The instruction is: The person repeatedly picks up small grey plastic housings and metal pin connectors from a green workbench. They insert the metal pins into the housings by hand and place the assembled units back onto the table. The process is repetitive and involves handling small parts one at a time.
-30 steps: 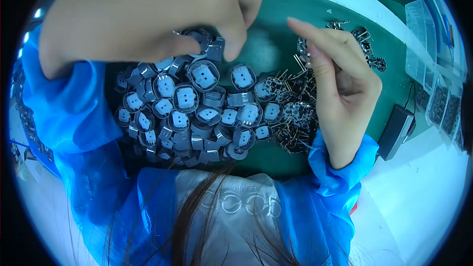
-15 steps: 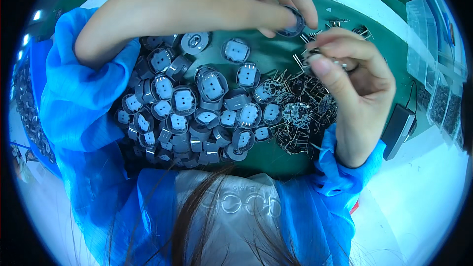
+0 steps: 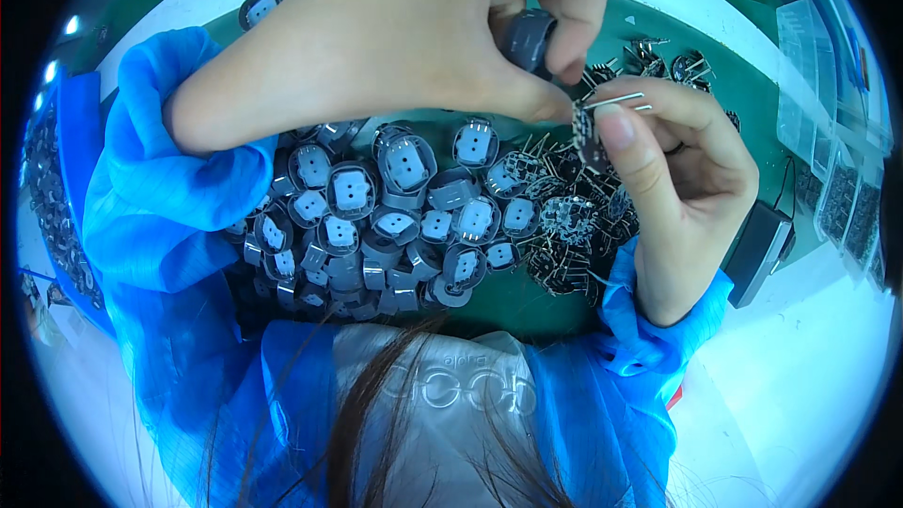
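Housing of dark grey plastic, round with a short curved wall (image 3: pixel 529 39), is gripped in the left hand (image 3: pixel 442 38), pinched between thumb and fingers, kinda edge-on. Over in the right hand (image 3: pixel 691 169) it's a small dark round circuit board with shiny straight metal pins (image 3: pixel 587 136), nipped between thumb and index finger, pins sticking back toward the palm. The two hands are super close, and the left thumb sits right by that board, can't really tell if it's touching. Below the left hand, toward the body, there's a big heap of dark grey round plastic housings with pale inserts (image 3: pixel 404 165), most of them tipped every which way. Just left of the right hand and a bit below it, a tangled pile of dark circuit boards with metal pins (image 3: pixel 569 221) butts up against that heap, and a few more loose pinned boards (image 3: pixel 649 58) lie past the right fingertips. All of it's on a green counter (image 3: pixel 517 310). Right of the right hand there's a flat black rectangular box with a thin cable (image 3: pixel 757 249), and farther out, clear plastic trays (image 3: pixel 798 85).
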Demonstrator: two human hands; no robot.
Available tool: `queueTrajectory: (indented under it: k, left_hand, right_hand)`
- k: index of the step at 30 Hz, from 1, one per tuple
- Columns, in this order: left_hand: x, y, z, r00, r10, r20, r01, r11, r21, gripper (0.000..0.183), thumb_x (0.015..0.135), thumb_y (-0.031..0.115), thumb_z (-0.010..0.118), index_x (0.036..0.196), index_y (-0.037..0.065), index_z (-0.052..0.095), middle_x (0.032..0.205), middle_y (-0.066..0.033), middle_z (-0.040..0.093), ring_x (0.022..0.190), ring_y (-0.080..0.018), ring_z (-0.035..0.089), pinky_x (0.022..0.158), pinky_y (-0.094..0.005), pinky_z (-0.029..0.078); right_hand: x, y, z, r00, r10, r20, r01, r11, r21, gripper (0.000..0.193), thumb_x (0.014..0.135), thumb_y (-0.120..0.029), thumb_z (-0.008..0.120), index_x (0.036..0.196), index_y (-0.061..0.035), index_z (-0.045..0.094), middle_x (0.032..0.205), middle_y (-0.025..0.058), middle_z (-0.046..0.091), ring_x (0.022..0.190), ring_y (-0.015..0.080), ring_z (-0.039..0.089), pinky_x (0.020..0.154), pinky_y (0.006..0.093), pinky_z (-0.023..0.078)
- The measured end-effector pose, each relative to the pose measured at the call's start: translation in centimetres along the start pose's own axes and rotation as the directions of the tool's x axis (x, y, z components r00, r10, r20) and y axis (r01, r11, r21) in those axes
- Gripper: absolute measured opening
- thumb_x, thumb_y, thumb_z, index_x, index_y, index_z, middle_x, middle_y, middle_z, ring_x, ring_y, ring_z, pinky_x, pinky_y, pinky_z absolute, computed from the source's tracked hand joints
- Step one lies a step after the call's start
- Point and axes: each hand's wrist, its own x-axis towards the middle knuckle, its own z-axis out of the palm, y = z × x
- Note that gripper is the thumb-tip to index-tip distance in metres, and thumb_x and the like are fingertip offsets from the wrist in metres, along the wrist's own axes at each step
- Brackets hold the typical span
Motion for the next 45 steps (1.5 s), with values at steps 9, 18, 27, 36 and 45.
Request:
queueTrajectory:
  k: [9,18,27,36,45]
  left_hand:
    - [0.3,1.4,1.3,0.974,-0.069,-0.217,0.047,0.993,-0.108,0.035,0.085,-0.001,0.073,0.119,-0.001,0.064,0.096,-0.0143,0.069,0.085,-0.0166,0.068,0.08,-0.0306,0.059]
    - [-0.2,-1.4,0.1,0.996,0.095,0.004,-0.091,0.969,-0.23,0.032,0.083,0.0,0.076,0.112,-0.004,0.063,0.105,-0.0163,0.068,0.097,-0.0191,0.069,0.092,-0.0336,0.06]
    - [-0.5,0.7,1.4,0.995,0.027,-0.097,-0.035,0.996,-0.079,0.031,0.084,0.002,0.075,0.112,-0.007,0.063,0.107,-0.0218,0.067,0.098,-0.0233,0.07,0.09,-0.0359,0.061]
    - [0.0,-0.7,-0.4,0.999,-0.023,0.048,0.041,0.904,-0.426,0.026,0.085,0.001,0.07,0.109,-0.007,0.063,0.099,-0.0195,0.068,0.094,-0.0227,0.07,0.087,-0.0351,0.061]
    - [0.4,-0.4,1.9,0.978,0.182,-0.099,-0.189,0.98,-0.064,0.024,0.084,0.001,0.068,0.108,-0.003,0.066,0.094,-0.0136,0.07,0.086,-0.019,0.071,0.084,-0.0327,0.059]
  right_hand:
    - [0.3,0.5,0.0,0.96,-0.085,-0.266,0.043,0.986,-0.159,0.017,0.087,0.001,0.072,0.103,0.0025,0.068,0.098,0.0089,0.07,0.089,0.0126,0.065,0.082,0.0232,0.051]
    - [0.2,1.0,0.2,0.952,-0.292,-0.089,0.241,0.897,-0.37,0.014,0.084,0.008,0.071,0.097,0.006,0.067,0.099,0.0097,0.067,0.092,0.0155,0.065,0.085,0.0283,0.053]
    - [0.2,1.1,1.3,0.886,-0.447,-0.127,0.306,0.768,-0.563,0.016,0.081,0.011,0.072,0.095,0.0058,0.066,0.094,0.0088,0.069,0.087,0.0164,0.067,0.084,0.0291,0.054]
    - [1.2,2.0,1.3,0.834,-0.551,0.004,0.424,0.638,-0.643,0.028,0.086,0.007,0.067,0.113,0.0051,0.061,0.106,0.0099,0.068,0.101,0.0216,0.065,0.09,0.0326,0.051]
    - [-0.2,1.2,0.8,0.998,-0.056,-0.001,0.056,0.989,-0.134,0.034,0.099,-0.003,0.055,0.13,0.0088,0.052,0.109,0.0131,0.067,0.103,0.0161,0.063,0.091,0.0276,0.047]
